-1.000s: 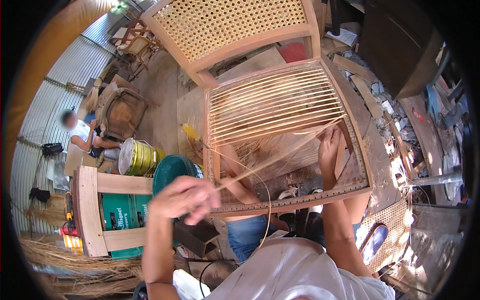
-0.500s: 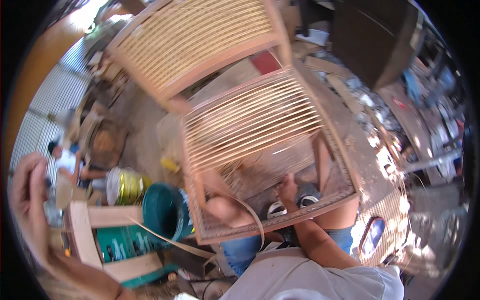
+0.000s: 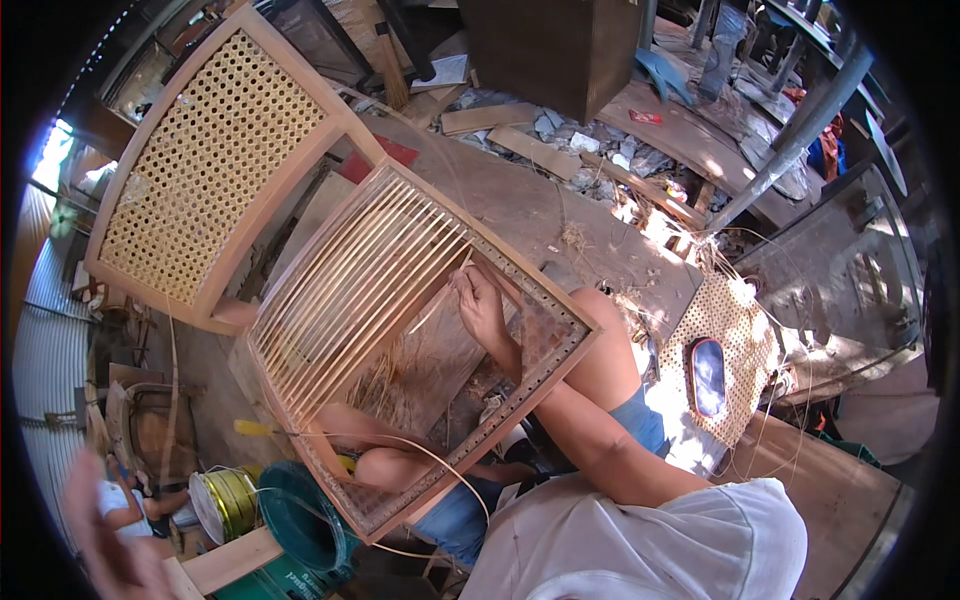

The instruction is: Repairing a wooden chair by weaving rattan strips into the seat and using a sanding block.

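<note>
A wooden chair frame (image 3: 330,130) lies tilted across my lap, its backrest filled with woven cane mesh (image 3: 215,165). Pale cane strands (image 3: 345,290) run side by side over the far part of the seat, whose near part is open, with small holes along the rim. Inside that opening, close to the right seat rail, my right hand (image 3: 480,305) is closed, fingertips pinching a thin cane strand (image 3: 425,315). My left hand (image 3: 105,525) is raised at the far lower left, away from the chair and smeared by motion. Another loose strand (image 3: 440,460) loops over the front left corner.
Left of the chair stand a dark green bucket (image 3: 300,515) and a yellow-and-white pail (image 3: 225,505). A person (image 3: 125,505) sits beyond them. To the right, an oval dark-faced object (image 3: 707,378) lies on a cane mesh sheet (image 3: 735,330). Rubble and boards (image 3: 535,150) lie behind.
My view has swung right, so the chair appears turned and further left. My right hand has risen from low in the seat opening to the right rail. My left hand appears lower and blurred.
</note>
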Available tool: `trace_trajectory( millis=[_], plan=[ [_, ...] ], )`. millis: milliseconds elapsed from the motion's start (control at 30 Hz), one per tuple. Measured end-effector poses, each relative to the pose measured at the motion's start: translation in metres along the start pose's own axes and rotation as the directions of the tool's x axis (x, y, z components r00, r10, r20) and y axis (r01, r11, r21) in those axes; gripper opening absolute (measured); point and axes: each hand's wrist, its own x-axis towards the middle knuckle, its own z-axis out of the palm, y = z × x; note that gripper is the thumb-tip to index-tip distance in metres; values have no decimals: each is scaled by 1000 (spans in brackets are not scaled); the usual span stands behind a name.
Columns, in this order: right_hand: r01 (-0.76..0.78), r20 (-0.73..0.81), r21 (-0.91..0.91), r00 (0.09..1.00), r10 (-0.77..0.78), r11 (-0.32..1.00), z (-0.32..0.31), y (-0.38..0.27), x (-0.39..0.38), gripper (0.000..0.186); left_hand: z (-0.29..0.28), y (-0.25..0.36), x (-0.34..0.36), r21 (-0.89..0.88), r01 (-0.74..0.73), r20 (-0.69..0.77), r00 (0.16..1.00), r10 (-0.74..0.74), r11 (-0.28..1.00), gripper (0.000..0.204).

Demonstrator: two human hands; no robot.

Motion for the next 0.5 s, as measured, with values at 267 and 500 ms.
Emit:
trace_trajectory(
  millis=[267, 500],
  plan=[
    [-82, -56, 164, 994, 92, 983, 6, 6, -23, 27, 306, 78, -17, -542, 502, 710, 703, 48, 674, 32],
    [-274, -37, 215, 957, 288, 937, 5, 3, -27, 23, 423, 59, -22, -440, 353, 523, 848, -84, 826, 38]
  ],
)
